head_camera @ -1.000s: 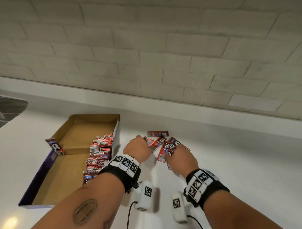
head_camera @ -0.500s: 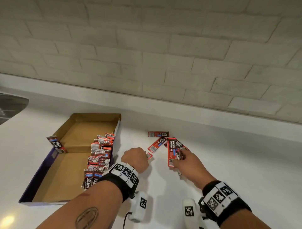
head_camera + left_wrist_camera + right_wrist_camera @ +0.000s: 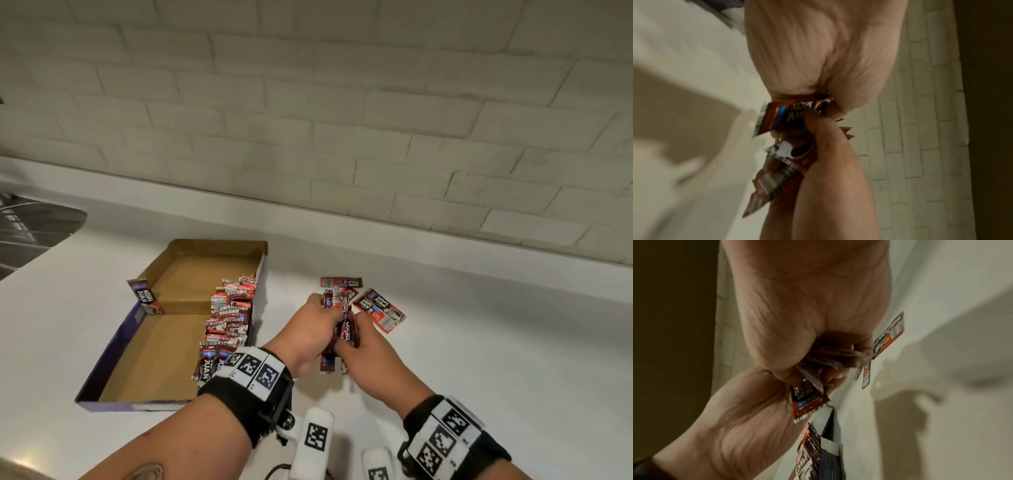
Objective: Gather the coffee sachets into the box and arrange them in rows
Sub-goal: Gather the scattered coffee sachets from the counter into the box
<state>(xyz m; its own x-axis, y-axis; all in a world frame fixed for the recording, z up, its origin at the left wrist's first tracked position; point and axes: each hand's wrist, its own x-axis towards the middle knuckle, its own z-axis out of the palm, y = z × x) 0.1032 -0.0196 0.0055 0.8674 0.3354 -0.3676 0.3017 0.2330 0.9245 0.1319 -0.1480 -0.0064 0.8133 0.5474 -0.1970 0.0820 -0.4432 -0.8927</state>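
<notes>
A bunch of red coffee sachets (image 3: 346, 329) is squeezed between both hands above the white counter. My left hand (image 3: 310, 334) grips it from the left and my right hand (image 3: 368, 353) from the right. The wrist views show the same bunch (image 3: 791, 113) (image 3: 807, 400) clamped between the palms. Two loose sachets (image 3: 378, 308) lie on the counter just beyond the hands. The open cardboard box (image 3: 137, 363) sits to the left, with a row of sachets (image 3: 229, 315) standing along its right wall. One sachet (image 3: 145, 296) leans on the box's left rim.
A metal sink (image 3: 30, 229) is at the far left edge. The tiled wall (image 3: 342, 120) rises behind the counter (image 3: 496, 342). White camera mounts (image 3: 315, 442) hang under both wrists.
The hands were apart, the right one reaching among the loose sachets. They have since come together, with a bunch of sachets gathered between them; fewer lie loose on the counter.
</notes>
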